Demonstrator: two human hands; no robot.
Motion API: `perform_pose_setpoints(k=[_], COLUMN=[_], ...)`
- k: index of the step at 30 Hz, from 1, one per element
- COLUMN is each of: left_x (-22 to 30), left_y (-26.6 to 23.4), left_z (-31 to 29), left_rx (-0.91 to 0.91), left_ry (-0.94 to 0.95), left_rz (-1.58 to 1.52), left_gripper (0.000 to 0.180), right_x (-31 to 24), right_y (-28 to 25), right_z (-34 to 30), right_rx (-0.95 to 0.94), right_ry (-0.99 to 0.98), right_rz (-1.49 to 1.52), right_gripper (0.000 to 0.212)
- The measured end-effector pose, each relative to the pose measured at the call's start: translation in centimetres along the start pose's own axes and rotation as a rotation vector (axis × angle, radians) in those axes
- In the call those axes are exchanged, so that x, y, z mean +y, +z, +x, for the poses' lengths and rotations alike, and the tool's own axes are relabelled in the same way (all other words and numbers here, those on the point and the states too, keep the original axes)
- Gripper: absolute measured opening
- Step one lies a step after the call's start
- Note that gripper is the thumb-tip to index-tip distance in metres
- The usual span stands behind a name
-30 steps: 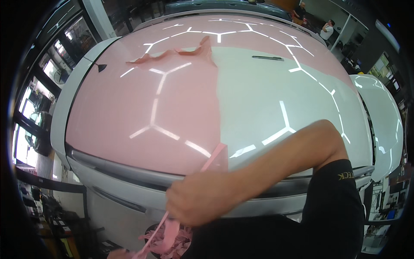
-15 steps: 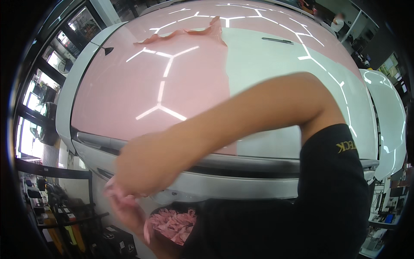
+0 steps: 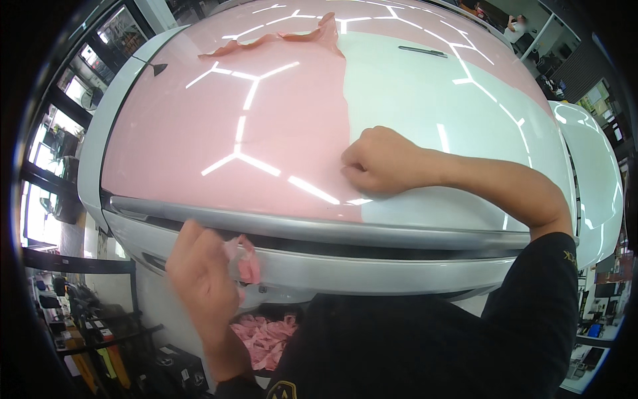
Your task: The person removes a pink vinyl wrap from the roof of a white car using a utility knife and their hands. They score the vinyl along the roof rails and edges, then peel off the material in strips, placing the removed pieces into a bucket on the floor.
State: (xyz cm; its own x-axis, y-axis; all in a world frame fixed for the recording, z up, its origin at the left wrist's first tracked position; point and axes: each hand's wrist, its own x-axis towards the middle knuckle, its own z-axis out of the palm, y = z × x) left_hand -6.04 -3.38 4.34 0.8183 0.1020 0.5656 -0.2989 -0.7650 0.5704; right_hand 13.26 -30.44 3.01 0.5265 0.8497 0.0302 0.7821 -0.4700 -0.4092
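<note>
Pink film (image 3: 199, 133) covers the left part of a car roof. Its ragged edge runs beside bare white paint (image 3: 412, 100). At that edge rests my right hand (image 3: 389, 163), fingers curled tight, knuckles up; what lies inside them is hidden. My left hand (image 3: 199, 266), slightly blurred, is closed in front of the silver roof rail (image 3: 412, 231), with crumpled pink film strips (image 3: 247, 261) hanging from its fingers. A loose peeled flap (image 3: 286, 40) of film stands up farther back. Below, a dark container holds many torn pink scraps (image 3: 266, 342).
A slim dark tool (image 3: 423, 51) lies on the white paint toward the far side. A small black antenna (image 3: 159, 68) stands at the roof's left. Black shelving (image 3: 86, 269) is at lower left, and a person (image 3: 515, 30) is in the far right background.
My right hand has left my left hand's side and moved up and right to the film edge. My left hand has risen toward the rail, still with pink scraps.
</note>
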Motion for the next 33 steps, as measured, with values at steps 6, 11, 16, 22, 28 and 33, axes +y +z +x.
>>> perform_pose_setpoints(k=[6, 11, 16, 22, 28, 33], left_x=[2.6, 0.1, -4.6, -7.9, -8.1, -11.5], left_y=[3.3, 5.9, 2.8, 1.2, 0.9, 5.3], left_z=[4.2, 1.3, -6.5, -15.4, -21.8, -30.9], left_rx=[-0.230, -0.343, 0.167, 0.441, 0.678, 0.615], left_ry=[-0.039, -0.367, -0.438, -0.349, -0.192, -0.144], left_rz=[0.221, -0.251, -0.453, -0.172, 0.102, -0.103], left_gripper=[0.014, 0.033, 0.018, 0.016, 0.010, 0.015], right_x=[-5.4, -5.4, -11.5, -16.7, -21.7, -21.1], right_y=[-0.9, 1.7, 7.1, 11.3, 13.4, 24.0], right_z=[2.5, 12.9, 11.6, 11.2, 9.2, 5.6], right_rx=[-0.108, -0.183, -0.099, -0.492, -0.901, -0.900], right_ry=[-0.380, -0.639, -0.574, -0.474, 0.023, 0.042], right_rz=[0.582, 0.024, 0.180, 0.590, 0.762, 0.676], right_gripper=[0.025, 0.026, 0.019, 0.020, 0.029, 0.026])
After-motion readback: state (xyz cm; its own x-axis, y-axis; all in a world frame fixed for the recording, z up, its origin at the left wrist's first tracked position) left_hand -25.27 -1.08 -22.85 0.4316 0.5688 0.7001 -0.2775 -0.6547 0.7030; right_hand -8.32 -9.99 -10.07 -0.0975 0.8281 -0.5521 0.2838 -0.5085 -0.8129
